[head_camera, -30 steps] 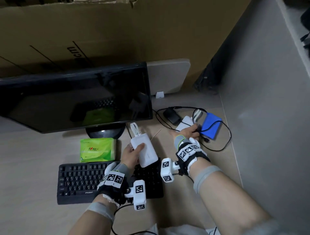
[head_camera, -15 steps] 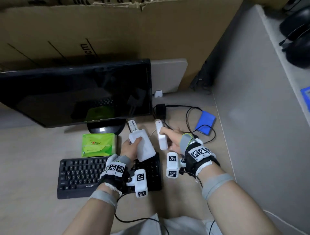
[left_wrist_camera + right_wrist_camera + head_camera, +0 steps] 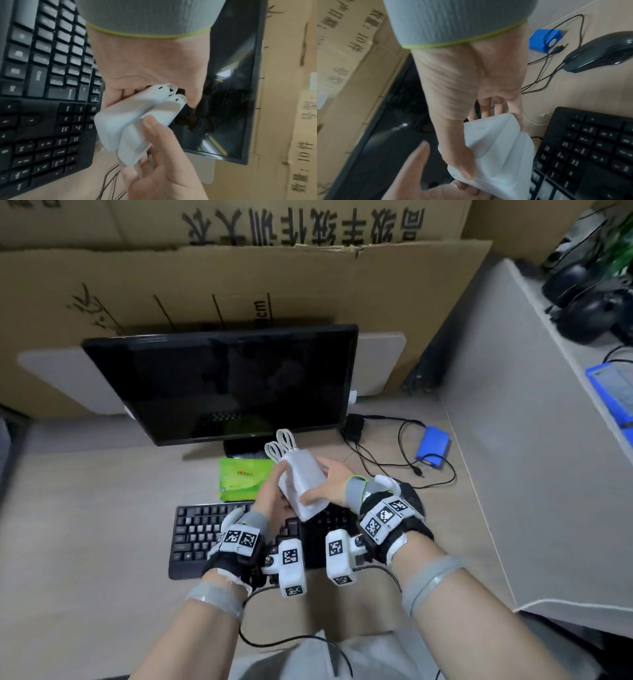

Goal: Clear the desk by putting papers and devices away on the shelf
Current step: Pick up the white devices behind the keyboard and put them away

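Observation:
Two white power banks (image 3: 303,484) with looped white cables are held stacked together above the keyboard (image 3: 205,529). My right hand (image 3: 323,482) grips the pair, thumb on the front face and fingers behind. My left hand (image 3: 272,491) holds them from the left and below, near the cable end (image 3: 171,92). In the right wrist view the right thumb (image 3: 465,171) presses on the power banks (image 3: 501,151). A blue battery pack (image 3: 432,445) with black leads lies on the desk to the right. The grey shelf (image 3: 561,344) stands at the right.
A black monitor (image 3: 222,381) stands behind the keyboard, with a green tissue pack (image 3: 243,477) in front of its foot. A black adapter (image 3: 354,426) and loose cable lie near the blue pack. A black mouse (image 3: 599,51) sits right of the keyboard. Black devices (image 3: 582,302) sit on the shelf.
My right hand lifted the second power bank from beside the blue pack and carried it left onto the one in my left hand. Both hands now hold the pair higher.

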`<move>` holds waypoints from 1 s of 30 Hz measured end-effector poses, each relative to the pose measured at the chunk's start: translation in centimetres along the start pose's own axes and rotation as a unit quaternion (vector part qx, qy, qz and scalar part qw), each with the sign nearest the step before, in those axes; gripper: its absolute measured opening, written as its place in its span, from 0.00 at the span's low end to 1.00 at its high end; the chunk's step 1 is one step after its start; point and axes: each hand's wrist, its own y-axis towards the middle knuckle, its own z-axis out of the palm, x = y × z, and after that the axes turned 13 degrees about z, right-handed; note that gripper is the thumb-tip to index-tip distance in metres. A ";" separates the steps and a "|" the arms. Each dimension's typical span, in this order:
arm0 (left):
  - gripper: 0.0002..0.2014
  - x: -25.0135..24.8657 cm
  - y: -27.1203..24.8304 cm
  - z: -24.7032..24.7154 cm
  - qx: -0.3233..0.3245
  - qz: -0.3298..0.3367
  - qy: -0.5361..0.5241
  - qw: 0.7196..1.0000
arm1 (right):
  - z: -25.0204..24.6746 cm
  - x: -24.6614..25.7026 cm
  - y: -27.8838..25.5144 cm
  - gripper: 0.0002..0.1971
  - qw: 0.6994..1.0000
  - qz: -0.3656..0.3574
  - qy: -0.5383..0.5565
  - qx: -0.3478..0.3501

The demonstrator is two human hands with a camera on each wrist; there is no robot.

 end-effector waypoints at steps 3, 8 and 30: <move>0.39 -1.3 -0.8 -2.7 0.028 0.071 0.041 0.996 | 2.4 2.3 -1.5 0.47 0.999 -0.048 0.019 -0.004; 0.22 -3.4 -2.3 -9.6 0.035 0.107 0.061 0.992 | 7.3 6.2 -3.9 0.33 0.994 -0.066 0.083 0.000; 0.35 -5.2 -7.2 -23.6 -0.009 0.109 0.061 0.992 | 17.1 15.6 -3.5 0.42 0.990 -0.013 0.045 0.130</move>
